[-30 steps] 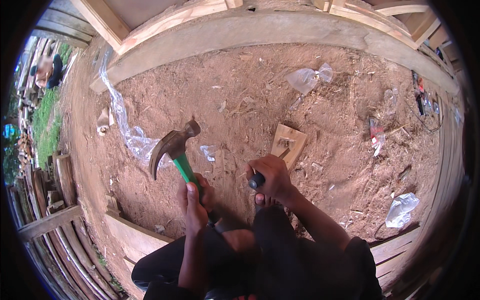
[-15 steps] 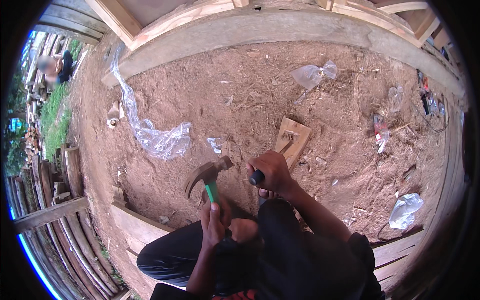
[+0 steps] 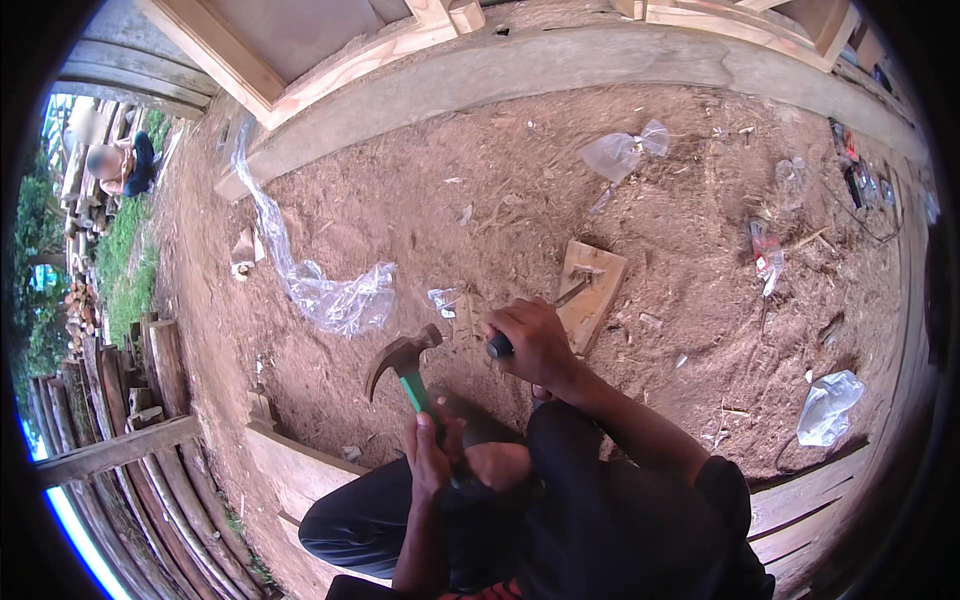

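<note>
My left hand (image 3: pixel 430 452) grips the green handle of a claw hammer (image 3: pixel 402 358), whose dark head hangs low over the dirt just left of my right hand. My right hand (image 3: pixel 537 342) is closed around the dark handle of a chisel-like tool (image 3: pixel 572 292). The tool's thin metal shaft reaches up and right onto a small flat wooden block (image 3: pixel 596 300) lying on the sandy ground. I am crouched, and my dark trousers fill the bottom of the view.
A crumpled clear plastic sheet (image 3: pixel 335 298) lies left of the hammer. Plastic bags (image 3: pixel 622 155) (image 3: pixel 826 408) lie on the dirt. A thick wooden beam (image 3: pixel 520 75) borders the far side and planks (image 3: pixel 300 470) the near side. Another person (image 3: pixel 120 165) crouches far left by stacked logs.
The hammer was raised high to the left one second ago, swung down toward my right hand, and now sits low beside the tool handle. My right hand kept its grip.
</note>
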`<state>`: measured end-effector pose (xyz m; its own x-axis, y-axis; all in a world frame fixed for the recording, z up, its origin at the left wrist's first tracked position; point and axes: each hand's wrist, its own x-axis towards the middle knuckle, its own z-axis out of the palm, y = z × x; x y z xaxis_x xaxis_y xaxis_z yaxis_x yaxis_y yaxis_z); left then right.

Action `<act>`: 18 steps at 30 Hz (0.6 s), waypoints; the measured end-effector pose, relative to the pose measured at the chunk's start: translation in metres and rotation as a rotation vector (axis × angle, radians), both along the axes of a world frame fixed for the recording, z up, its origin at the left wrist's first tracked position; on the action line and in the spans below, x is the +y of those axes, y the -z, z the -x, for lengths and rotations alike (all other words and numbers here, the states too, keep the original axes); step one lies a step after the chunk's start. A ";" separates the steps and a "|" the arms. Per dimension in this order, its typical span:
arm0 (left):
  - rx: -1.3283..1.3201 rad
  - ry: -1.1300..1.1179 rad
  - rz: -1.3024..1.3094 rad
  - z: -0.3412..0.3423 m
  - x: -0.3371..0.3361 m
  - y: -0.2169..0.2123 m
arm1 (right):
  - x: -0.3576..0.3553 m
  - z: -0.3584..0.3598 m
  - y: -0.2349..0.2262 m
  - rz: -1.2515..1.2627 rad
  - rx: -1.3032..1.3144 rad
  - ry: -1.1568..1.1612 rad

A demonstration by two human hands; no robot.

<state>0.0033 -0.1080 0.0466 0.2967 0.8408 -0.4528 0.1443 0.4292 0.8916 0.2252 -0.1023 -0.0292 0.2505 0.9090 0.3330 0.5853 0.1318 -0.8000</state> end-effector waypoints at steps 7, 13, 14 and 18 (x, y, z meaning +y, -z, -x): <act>-0.043 -0.006 0.004 0.001 0.000 0.000 | 0.008 0.004 -0.004 0.005 0.059 -0.031; -0.034 0.005 0.006 0.004 -0.001 -0.001 | 0.012 0.006 -0.003 0.055 0.043 -0.080; -0.043 0.015 0.005 0.005 -0.002 -0.001 | 0.014 0.005 -0.004 -0.014 -0.011 -0.056; 0.008 -0.014 0.012 0.005 -0.006 0.002 | 0.017 0.006 0.001 -0.023 -0.019 -0.092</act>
<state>-0.0022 -0.1143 0.0446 0.2817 0.8394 -0.4649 0.1453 0.4416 0.8854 0.2187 -0.0851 -0.0300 0.1596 0.9201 0.3577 0.5848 0.2039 -0.7852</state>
